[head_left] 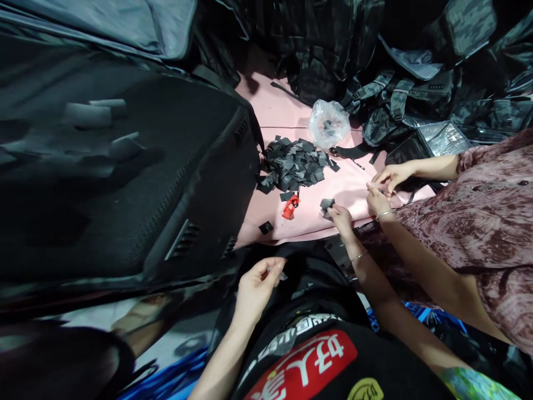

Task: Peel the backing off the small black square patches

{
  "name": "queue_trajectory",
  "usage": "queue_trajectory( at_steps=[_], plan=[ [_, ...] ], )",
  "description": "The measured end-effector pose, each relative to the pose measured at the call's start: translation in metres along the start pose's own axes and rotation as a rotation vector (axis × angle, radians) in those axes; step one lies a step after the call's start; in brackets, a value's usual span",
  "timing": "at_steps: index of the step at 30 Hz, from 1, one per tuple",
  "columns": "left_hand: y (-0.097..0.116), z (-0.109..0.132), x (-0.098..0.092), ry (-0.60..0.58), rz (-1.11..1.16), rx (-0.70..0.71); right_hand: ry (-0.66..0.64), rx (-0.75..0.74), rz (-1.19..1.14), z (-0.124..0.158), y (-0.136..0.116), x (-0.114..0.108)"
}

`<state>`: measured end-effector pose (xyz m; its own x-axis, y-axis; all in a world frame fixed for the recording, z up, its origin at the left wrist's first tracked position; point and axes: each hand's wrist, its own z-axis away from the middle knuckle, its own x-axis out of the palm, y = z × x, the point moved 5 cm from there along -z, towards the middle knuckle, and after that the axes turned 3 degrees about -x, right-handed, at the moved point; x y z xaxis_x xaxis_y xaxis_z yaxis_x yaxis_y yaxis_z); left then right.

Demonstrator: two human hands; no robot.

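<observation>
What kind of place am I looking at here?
Probably a bag-making workshop, worked at floor level: a heap of cut black fabric pieces lies on a pink sheet, camouflage backpacks are stacked behind, and a small red cutter sits nearby.

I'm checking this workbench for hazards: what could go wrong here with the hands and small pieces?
The right hand reaches for a small black piece close to a co-worker's hands; they might bump. The red tool lies loose near the reach and could be knocked. The left hand pinches a tiny piece that might drop onto dark fabric.
</observation>
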<state>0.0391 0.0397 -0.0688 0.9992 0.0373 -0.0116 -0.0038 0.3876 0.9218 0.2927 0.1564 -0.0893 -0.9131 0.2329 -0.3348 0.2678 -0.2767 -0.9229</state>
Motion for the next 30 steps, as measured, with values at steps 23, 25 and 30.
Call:
queue_trajectory(
  at_steps=[23, 25, 30],
  plan=[
    [0.02, -0.005, 0.028, -0.088, 0.075, 0.048, -0.627, 0.225, -0.315, 0.125, -0.022, 0.06],
    [0.018, -0.004, 0.025, -0.05, 0.08, 0.056, -0.713, 0.277, -0.401, 0.129, -0.023, 0.063],
    [0.016, 0.0, 0.023, 0.042, 0.219, 0.024, -0.691, 0.043, -0.112, 0.131, -0.031, 0.055]
  ],
)
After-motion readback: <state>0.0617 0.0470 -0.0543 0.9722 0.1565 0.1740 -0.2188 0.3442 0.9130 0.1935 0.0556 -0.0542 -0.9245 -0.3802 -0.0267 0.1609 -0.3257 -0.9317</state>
